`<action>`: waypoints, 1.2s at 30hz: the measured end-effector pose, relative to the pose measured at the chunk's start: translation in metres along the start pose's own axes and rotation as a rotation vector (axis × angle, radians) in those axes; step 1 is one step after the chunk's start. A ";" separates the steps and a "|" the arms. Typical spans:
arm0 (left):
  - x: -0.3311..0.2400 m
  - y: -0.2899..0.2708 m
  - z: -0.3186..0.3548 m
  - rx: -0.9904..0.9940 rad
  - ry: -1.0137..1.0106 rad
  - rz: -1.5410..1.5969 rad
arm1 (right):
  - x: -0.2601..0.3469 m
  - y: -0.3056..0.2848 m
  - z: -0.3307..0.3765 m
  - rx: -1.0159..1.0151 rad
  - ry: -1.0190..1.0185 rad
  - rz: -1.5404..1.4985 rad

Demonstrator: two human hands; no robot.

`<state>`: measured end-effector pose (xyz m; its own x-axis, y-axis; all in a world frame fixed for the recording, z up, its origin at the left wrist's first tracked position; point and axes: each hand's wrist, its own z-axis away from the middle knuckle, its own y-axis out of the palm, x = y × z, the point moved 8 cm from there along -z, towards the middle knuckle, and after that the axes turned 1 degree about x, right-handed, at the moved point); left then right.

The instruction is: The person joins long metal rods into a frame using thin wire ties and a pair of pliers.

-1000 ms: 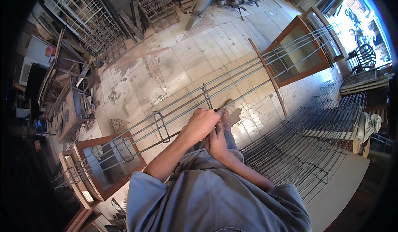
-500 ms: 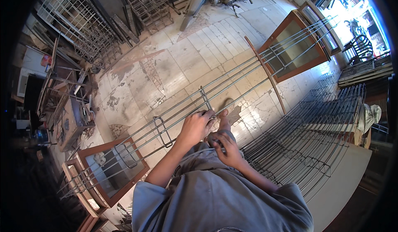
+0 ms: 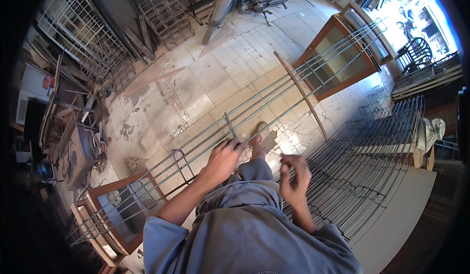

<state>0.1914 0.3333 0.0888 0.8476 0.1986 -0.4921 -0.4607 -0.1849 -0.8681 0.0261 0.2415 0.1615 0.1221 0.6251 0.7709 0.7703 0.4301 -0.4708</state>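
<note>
A long rebar cage (image 3: 267,99), made of thin steel rods with rectangular stirrups, slants across in front of me from lower left to upper right. My left hand (image 3: 225,159) is closed at its near rod, where a stirrup (image 3: 230,125) meets it; the fingertips partly hide the joint. Another stirrup (image 3: 182,166) stands to the left of that hand. My right hand (image 3: 295,175) is raised to the right, apart from the cage, with its fingers curled together. Whatever is pinched in it is too small to make out.
Wooden glazed frames prop the cage at the lower left (image 3: 128,208) and upper right (image 3: 338,58). A thin wooden stick (image 3: 301,95) crosses under it. Finished wire cages (image 3: 362,171) pile up at my right. A motorbike (image 3: 245,2) stands at the back; a cluttered workbench (image 3: 81,151) is at left.
My right hand has moved right, away from my lap, and lifted. My left hand stays at the cage, its fingers slightly shifted. The whole view has moved a little.
</note>
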 end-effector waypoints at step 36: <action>0.012 0.001 0.042 -0.384 -0.581 0.213 | -0.128 -0.039 -0.140 0.795 -0.402 0.577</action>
<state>0.1902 0.3755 0.0794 0.4237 0.5800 -0.6957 -0.3847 -0.5801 -0.7180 0.0679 0.0533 0.1414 0.0104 0.9775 0.2108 0.0129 0.2106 -0.9775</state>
